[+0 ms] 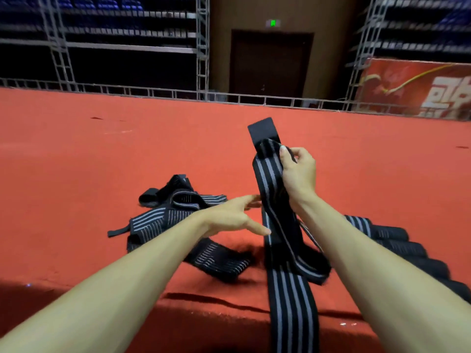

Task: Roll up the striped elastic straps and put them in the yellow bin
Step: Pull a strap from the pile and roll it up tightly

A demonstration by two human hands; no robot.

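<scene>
Head view, looking forward and down along two bare forearms over a wide red-carpeted platform [76, 154].

Right of centre, the right hand [297, 171] is raised, its grip clamped on the upper end of a striped elastic strap [290, 301]. The fingers curl round the bunched fabric. A flat black tab [262, 131] at the strap's end stands up above the hand. Below the hand the strap, black with pale grey stripes, hangs down the middle of the frame, folds over itself once, and runs out of the bottom edge.

At centre, the left hand [234, 217] reaches rightward with its grip apart, fingers straight and spread, holding nothing. Its fingertips are at the hanging strap's left edge; whether they touch it cannot be told.

Left of centre, behind the left wrist, a tangle of loose straps [158, 222] lies on the carpet. At the right edge, behind the right forearm, a row of rolled straps [397, 240] lies side by side.

Along the platform's far edge runs a low metal rail [153, 94]. Beyond it, at top centre, is a dark door [270, 64] under a green sign [273, 22], with metal trusses [202, 47] on both sides and a red banner [418, 87] at upper right.
</scene>
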